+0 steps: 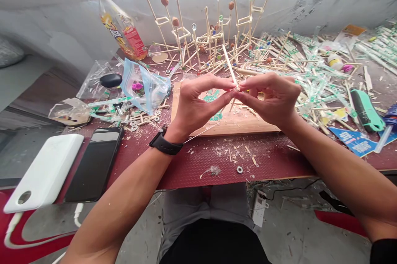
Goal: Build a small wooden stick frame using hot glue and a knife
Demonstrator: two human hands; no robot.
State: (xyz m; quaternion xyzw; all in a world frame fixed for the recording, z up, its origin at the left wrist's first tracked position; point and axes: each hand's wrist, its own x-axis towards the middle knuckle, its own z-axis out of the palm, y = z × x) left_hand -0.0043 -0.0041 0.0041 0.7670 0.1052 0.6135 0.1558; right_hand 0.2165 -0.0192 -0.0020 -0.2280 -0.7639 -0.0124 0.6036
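Observation:
My left hand (200, 104) and my right hand (271, 96) meet fingertip to fingertip above a wooden board (228, 125). Both pinch the same thin wooden stick (230, 67), which rises up and to the left from the pinch. A thin pale thread (201, 132) runs down and left from the hands across the board. My left wrist wears a black watch (165, 143). Behind the hands stands a structure of sticks (211, 34) topped with small beads.
A dark red mat (217, 162) littered with wood shavings and a small washer (239, 169). At left lie a white power bank (46, 169), a black phone (96, 160), a plastic bag (144, 84) and a tilted bottle (119, 24). A heap of chopstick wrappers (322, 78) and a green cutter (366, 109) are at right.

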